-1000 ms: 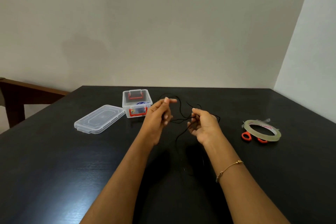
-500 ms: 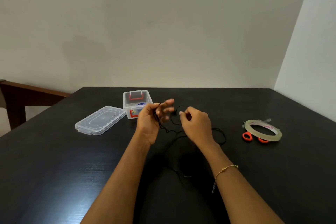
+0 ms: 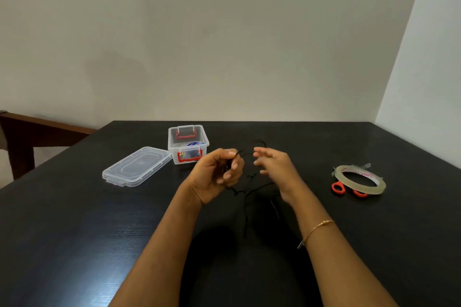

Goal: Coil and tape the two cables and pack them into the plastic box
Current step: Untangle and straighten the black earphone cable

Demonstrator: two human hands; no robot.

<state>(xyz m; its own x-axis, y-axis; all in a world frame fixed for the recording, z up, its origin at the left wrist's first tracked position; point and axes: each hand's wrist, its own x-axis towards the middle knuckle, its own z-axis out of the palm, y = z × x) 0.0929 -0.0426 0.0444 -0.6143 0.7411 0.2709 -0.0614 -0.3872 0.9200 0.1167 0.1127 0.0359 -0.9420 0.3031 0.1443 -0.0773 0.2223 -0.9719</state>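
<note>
Nearest you, your two forearms reach forward over the dark table (image 3: 74, 244), and a thin gold bracelet (image 3: 314, 230) sits on your right wrist. Ahead of them, your left hand (image 3: 216, 174) has its fingers curled around loops of the thin black cable (image 3: 245, 190), which it holds just above the tabletop. From that hand the cable trails down onto the table between your wrists and arcs back behind your hands. Your right hand (image 3: 274, 167) is just beside the left, fingers loosely spread and blurred; you cannot tell whether it has any strand of the cable pinched. Out to your right, well apart from your hands, a roll of clear tape (image 3: 359, 179) lies flat on top of orange-handled scissors (image 3: 338, 187). Farther off to the left, the clear lid (image 3: 136, 166) lies flat on the table, touching or just beside the small clear plastic box (image 3: 188, 143) with red latches. The box stands uncovered, with something blue visible inside it.
</note>
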